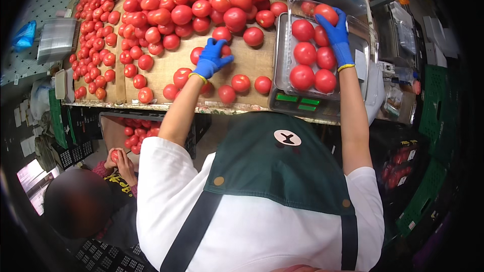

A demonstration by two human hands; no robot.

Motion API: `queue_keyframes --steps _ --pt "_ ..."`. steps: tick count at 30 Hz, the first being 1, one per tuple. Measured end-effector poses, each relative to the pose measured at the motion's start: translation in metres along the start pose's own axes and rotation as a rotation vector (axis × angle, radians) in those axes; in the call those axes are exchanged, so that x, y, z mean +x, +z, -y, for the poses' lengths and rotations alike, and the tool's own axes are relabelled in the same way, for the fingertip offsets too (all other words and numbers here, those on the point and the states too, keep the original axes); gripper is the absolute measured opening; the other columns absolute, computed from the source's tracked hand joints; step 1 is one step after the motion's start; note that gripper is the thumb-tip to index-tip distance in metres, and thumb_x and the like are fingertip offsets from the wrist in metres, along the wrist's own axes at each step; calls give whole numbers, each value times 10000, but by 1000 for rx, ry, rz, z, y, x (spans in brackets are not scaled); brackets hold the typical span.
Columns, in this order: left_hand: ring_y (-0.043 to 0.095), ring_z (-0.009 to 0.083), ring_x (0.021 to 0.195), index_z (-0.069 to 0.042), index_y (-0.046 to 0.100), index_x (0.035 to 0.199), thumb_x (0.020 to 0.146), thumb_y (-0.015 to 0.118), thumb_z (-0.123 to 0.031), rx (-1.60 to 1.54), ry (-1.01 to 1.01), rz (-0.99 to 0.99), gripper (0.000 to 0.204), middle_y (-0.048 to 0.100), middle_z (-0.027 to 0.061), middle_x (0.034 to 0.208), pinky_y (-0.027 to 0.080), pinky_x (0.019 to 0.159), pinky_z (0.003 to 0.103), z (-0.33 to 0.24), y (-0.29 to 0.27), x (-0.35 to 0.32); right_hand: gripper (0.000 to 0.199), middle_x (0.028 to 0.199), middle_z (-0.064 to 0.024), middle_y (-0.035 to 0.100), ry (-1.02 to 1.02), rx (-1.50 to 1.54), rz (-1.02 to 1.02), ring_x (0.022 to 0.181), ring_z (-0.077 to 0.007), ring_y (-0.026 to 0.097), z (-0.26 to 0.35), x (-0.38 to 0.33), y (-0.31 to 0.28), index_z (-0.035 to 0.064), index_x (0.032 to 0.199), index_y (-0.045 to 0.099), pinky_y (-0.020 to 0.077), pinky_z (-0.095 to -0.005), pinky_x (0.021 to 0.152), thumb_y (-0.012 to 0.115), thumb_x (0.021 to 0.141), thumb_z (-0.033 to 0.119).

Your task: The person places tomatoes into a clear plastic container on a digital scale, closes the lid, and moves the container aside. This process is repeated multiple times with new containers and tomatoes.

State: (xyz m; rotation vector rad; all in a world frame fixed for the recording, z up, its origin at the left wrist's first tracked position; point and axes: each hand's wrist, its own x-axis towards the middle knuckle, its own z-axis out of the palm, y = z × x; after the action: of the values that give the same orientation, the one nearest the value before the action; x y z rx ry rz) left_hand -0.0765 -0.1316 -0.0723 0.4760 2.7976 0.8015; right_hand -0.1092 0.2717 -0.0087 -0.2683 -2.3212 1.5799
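We are clamping one tomato (327, 14) with the right hand (337, 35), tray (293, 10) beneath its fingers; left hand (209, 60) is spanning a loose tomato (227, 50), fingers apart (contact unclear).

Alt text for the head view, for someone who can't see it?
A blue-gloved right hand grips a tomato at the far end of a clear tray of tomatoes on a scale. The left hand, also gloved, is spread over loose tomatoes on the table; lower left, another person holds one too.
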Motion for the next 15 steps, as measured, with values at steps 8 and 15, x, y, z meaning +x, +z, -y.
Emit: queue_keyframes --steps 8,15 --pt "470 363 1119 -132 519 1209 767 691 -260 -64 299 203 491 478 168 1232 415 946 433 -46 25 -63 672 1089 -103 552 19 21 -32 968 -190 559 6 -5 0 57 1173 467 488 -329 845 822 675 336" --pt "569 272 1034 -68 410 1215 769 728 -286 -695 213 -162 590 547 169 1116 482 849 373 -146 -13 22 669 1099 -107 543 88 272 -116 991 -197 550 -6 -11 -12 66 1226 437 485 -323 852 784 721 336"
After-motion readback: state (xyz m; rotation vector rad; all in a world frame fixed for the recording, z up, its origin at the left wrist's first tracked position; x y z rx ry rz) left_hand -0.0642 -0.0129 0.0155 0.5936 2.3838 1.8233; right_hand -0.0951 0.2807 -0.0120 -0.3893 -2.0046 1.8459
